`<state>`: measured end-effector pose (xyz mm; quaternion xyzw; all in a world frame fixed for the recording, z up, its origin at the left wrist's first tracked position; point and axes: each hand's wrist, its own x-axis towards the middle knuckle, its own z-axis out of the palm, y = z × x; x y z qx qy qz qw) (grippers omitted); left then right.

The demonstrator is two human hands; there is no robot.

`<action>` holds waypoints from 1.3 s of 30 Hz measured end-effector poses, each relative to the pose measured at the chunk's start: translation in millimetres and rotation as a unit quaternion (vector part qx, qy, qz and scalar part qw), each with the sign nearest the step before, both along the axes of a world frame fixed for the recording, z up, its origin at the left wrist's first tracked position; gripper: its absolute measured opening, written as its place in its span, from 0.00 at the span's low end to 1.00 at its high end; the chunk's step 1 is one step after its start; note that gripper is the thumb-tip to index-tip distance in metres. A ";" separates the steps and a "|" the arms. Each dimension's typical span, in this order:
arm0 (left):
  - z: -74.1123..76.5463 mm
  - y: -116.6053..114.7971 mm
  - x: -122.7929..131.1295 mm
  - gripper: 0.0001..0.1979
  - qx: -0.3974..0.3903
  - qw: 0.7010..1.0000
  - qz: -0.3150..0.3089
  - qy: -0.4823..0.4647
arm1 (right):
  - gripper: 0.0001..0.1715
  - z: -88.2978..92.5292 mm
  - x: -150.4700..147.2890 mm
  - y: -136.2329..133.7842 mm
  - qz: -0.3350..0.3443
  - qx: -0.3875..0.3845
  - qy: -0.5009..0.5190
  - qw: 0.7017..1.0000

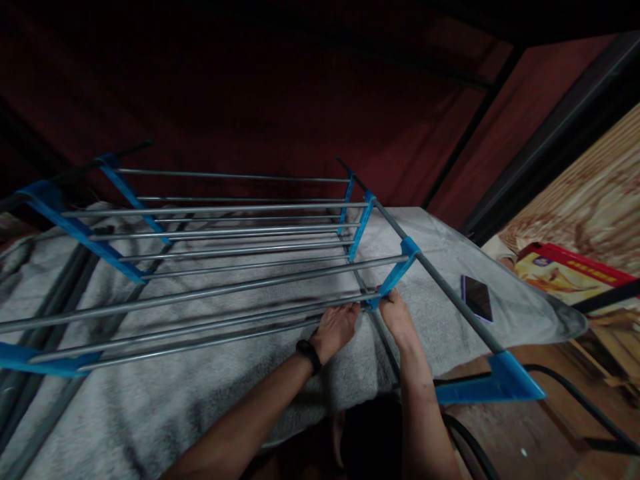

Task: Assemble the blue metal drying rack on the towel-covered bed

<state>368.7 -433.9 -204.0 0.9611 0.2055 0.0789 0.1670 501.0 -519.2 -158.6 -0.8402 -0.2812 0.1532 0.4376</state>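
Across the grey blanket, metal rods already span three pairs of blue brackets, the right hand pinching one's lower end near the blanket's front edge, the left hand, fingers together, perhaps touching a rod, while the end bracket beyond that edge shows none.

Below centre, the left hand had a rounded black band at its wrist; both forearms were bare, and dark clothing showed at bottom centre.

Rack on blanket, phone to its right.
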 end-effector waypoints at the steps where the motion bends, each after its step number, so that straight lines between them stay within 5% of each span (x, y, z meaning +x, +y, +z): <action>1: 0.3 -0.2 0.2 0.21 0.003 1.000 -0.002 0.000 | 0.19 0.3 -0.1 0.1 0.002 -0.002 0.002 1.000; 17: -6.5 0.8 3.2 0.21 0.000 1.000 -0.010 0.013 | 0.18 -2.8 0.7 -0.1 0.003 0.000 0.002 1.000; 39: 10.0 4.8 12.7 0.15 -0.051 0.999 -0.013 0.013 | 0.26 -1.4 -1.8 -2.1 0.024 -0.040 -0.025 0.999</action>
